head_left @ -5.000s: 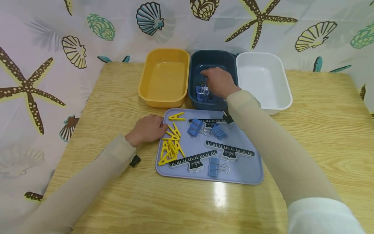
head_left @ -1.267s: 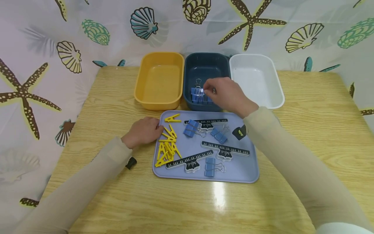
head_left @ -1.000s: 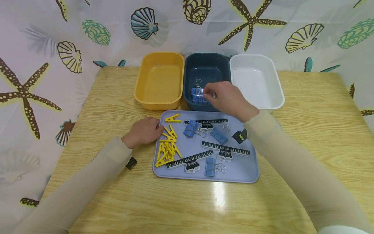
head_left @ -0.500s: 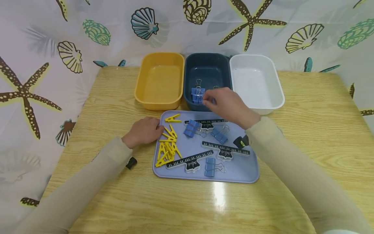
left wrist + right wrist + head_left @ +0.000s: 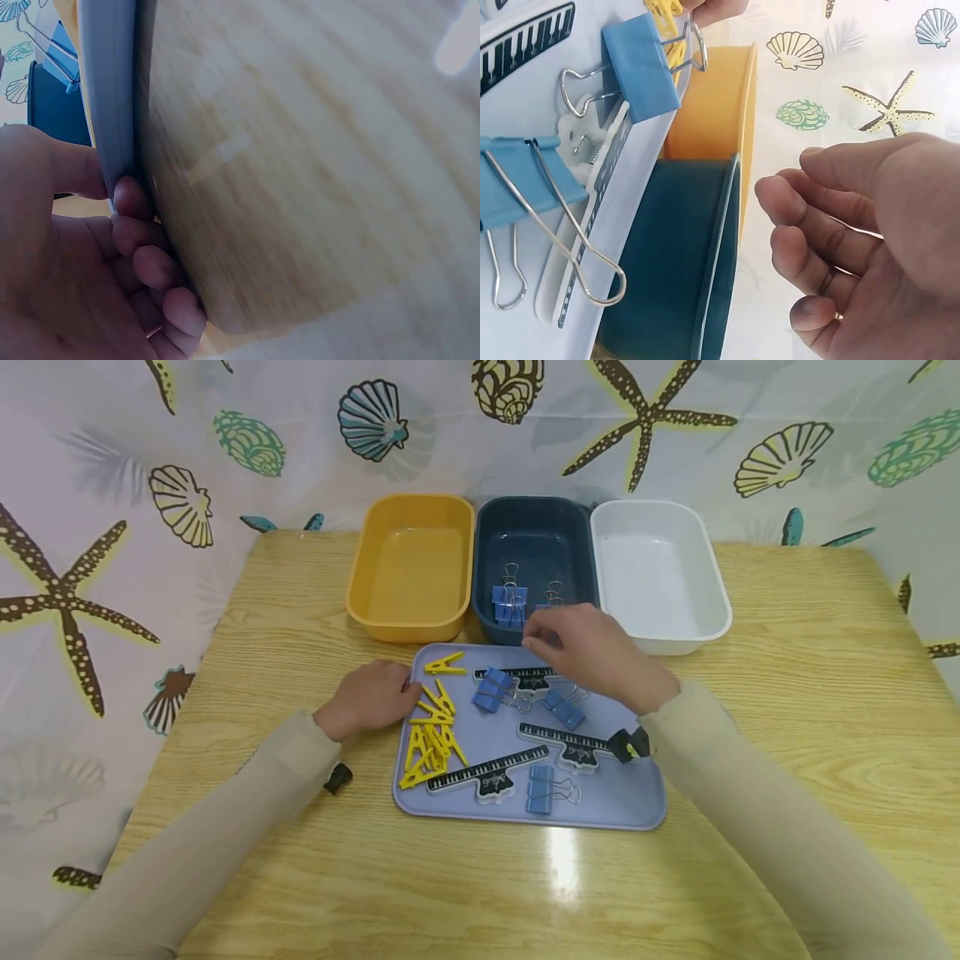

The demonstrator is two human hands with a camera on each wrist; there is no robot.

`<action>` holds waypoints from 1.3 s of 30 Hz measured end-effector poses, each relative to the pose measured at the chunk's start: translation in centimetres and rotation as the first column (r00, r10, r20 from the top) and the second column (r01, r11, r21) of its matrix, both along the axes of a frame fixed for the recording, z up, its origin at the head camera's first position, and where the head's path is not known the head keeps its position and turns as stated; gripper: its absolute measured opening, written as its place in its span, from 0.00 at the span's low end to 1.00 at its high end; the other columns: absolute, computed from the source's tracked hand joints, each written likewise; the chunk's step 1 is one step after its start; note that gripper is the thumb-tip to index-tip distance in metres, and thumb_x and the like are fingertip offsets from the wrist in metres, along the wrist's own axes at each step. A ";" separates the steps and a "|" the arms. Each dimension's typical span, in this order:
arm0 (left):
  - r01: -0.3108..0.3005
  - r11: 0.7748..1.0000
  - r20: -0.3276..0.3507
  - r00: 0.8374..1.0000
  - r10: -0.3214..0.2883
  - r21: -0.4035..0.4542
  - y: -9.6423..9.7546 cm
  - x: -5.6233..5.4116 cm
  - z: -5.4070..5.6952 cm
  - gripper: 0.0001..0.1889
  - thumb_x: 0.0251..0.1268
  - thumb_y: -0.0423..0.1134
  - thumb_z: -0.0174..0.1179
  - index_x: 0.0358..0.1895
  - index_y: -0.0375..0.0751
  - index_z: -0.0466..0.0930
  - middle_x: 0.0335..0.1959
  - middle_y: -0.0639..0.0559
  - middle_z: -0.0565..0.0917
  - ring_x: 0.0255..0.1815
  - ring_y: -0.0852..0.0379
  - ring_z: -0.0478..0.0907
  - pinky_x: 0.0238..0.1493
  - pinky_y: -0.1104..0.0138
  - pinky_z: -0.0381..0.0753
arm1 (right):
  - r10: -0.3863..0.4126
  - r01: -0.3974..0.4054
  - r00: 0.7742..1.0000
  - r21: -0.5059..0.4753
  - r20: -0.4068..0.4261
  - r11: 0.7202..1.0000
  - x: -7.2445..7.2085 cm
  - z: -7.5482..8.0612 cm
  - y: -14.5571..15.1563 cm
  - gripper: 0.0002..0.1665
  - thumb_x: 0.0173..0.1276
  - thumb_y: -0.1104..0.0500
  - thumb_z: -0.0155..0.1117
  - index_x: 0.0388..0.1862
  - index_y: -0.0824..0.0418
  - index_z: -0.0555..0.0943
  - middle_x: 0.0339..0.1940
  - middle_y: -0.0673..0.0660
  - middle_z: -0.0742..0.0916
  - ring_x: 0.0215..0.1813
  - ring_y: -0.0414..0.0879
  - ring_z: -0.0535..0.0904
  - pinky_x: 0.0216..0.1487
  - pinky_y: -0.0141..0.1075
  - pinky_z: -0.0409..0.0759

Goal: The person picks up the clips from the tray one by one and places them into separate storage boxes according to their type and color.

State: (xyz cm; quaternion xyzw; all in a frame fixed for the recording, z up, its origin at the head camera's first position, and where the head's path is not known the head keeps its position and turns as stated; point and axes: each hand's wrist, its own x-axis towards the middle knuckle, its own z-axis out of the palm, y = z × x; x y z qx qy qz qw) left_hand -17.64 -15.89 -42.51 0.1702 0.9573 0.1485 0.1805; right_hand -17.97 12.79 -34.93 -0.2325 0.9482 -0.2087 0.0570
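In the head view, I see the left hand (image 5: 371, 695) at the left edge of the tray (image 5: 607, 797), which lies on the wooden surface (image 5: 300, 860). The right hand (image 5: 585, 652) is above the far edge of the tray, near the front of the dark blue box (image 5: 536, 545); its fingers are loosely bent and it appears to hold nothing. The tray carries three blue clips (image 5: 492, 689), with smooth blue bodies and thin silver wire handles. More blue clips are close together in the dark blue box, partly covered by the right hand. Yellow pegs (image 5: 431, 743) are heaped along the left side of the tray. Three long clips (image 5: 493, 781) also lie there, printed with black and white piano keys; each has a black middle part with white lettering, too small for me to read. The yellow box (image 5: 408, 632) and the white box (image 5: 660, 585) stand on both sides of the dark blue one.

In the left wrist view, the left hand pinches the tray's rim between its thumb and fingertips.

In the right wrist view, the right hand has only a narrow gap between thumb and fingers, with nothing inside it.
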 end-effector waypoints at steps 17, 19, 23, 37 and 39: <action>0.006 1.000 -0.004 1.000 -0.006 -0.006 -0.1 0.0 -0.3 0.20 0.71 0.47 0.44 0.17 0.47 0.65 0.17 0.53 0.69 0.19 0.57 0.68 0.20 0.66 0.63 | 0.025 -0.027 0.999 -0.053 -0.037 0.998 2.5 -0.2 1.4 0.09 0.69 0.54 0.60 0.42 0.56 0.84 0.31 0.50 0.86 0.31 0.43 0.75 0.36 0.35 0.73; 0.006 1.000 -0.003 1.000 -0.006 -0.006 0.0 0.0 -0.3 0.20 0.71 0.47 0.44 0.17 0.47 0.65 0.17 0.53 0.69 0.19 0.57 0.68 0.20 0.67 0.63 | 0.027 -0.029 0.999 -0.057 -0.035 0.998 2.6 -0.2 1.7 0.09 0.69 0.55 0.60 0.41 0.56 0.84 0.31 0.50 0.86 0.32 0.43 0.76 0.36 0.36 0.73; 0.008 1.000 -0.010 1.000 -0.008 -0.010 -0.1 -0.1 -0.4 0.20 0.71 0.47 0.43 0.17 0.47 0.65 0.17 0.53 0.69 0.19 0.57 0.67 0.20 0.67 0.63 | 0.035 -0.036 0.999 -0.057 -0.026 0.998 2.9 -0.3 2.2 0.09 0.70 0.55 0.60 0.41 0.57 0.84 0.31 0.50 0.86 0.32 0.43 0.76 0.36 0.35 0.74; 0.002 1.000 -0.013 1.000 -0.002 -0.010 -0.1 0.0 -0.2 0.20 0.71 0.47 0.43 0.17 0.48 0.65 0.16 0.53 0.69 0.19 0.57 0.68 0.20 0.66 0.63 | 0.049 -0.051 0.998 -0.045 -0.042 0.998 4.9 0.0 3.0 0.08 0.69 0.56 0.61 0.41 0.55 0.85 0.29 0.48 0.84 0.31 0.43 0.73 0.33 0.34 0.72; 0.000 1.000 -0.013 1.000 0.000 -0.013 -0.1 0.0 -0.2 0.20 0.71 0.47 0.43 0.17 0.47 0.65 0.16 0.53 0.69 0.19 0.57 0.68 0.20 0.66 0.63 | 0.052 -0.054 0.998 -0.040 -0.048 0.998 5.1 0.1 3.1 0.07 0.69 0.55 0.61 0.40 0.55 0.85 0.28 0.48 0.83 0.30 0.42 0.73 0.33 0.34 0.71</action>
